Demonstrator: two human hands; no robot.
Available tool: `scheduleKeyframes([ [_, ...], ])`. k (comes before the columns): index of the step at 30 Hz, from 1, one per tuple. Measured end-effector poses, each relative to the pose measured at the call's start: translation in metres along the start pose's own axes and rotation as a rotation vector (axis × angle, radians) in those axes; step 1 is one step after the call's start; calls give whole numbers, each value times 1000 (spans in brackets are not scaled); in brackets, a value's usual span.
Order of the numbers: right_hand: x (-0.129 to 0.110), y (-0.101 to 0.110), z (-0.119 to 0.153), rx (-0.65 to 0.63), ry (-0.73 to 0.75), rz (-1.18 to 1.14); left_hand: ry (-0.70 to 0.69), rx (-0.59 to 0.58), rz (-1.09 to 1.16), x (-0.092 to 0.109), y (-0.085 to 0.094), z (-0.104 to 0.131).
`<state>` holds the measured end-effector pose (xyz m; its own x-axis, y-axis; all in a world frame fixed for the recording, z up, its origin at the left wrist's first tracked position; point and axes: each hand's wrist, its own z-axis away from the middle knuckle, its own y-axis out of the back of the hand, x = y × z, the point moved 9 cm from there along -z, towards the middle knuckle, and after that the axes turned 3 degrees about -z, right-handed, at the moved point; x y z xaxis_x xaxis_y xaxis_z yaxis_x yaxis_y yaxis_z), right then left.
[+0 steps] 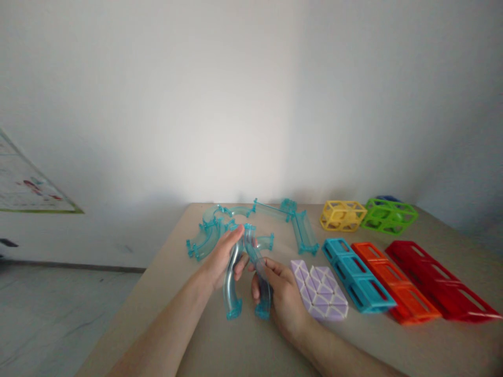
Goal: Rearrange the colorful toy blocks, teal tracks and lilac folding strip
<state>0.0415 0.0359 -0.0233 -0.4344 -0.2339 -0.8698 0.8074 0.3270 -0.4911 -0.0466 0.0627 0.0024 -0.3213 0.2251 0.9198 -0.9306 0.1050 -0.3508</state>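
Open-sided frames, right of the grip: a yellow frame (342, 215) and a green frame (389, 215) stand farther off, like-coloured parts showing through their bars; what these parts are cannot be told. Blue (359, 275), orange (396, 283) and red (440, 280) frames lie nearer, past the purple tiles (320, 293) beside the right hand (283, 290).

Left tube (228, 283) and right tube (264, 296), one in each hand: clear, glossy, curved, with teal collars at their lower ends. The long axes run from the far side of the grip toward the wearer; mid-lengths bow outward, and upper ends converge. Whether these ends touch cannot be told.

Left hand (223, 250): closed about its tube, thumb along the upper part. Right hand: fingers wrapped round its tube's middle. Teal tracks (206, 243) lie on the table (220, 345) beyond both hands.
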Motion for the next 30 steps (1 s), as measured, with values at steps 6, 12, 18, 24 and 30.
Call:
scheduleKeyframes([
  [6, 4, 2, -2, -4, -21, -29, 33, -46, -17, -5, -3, -1],
  [12, 8, 0, -2, -17, -60, -65, 70, -109, 17, -6, -9, 1],
  [18, -2, -6, 1, -32, -28, 39, 114, -130, 14, -9, -11, 2],
  [24, -7, -15, 3, -99, 0, 70, 136, -157, 20, -12, -12, 4],
  [30, -3, -12, 0, -105, 7, 85, 139, -163, 35, -13, -13, 4],
])
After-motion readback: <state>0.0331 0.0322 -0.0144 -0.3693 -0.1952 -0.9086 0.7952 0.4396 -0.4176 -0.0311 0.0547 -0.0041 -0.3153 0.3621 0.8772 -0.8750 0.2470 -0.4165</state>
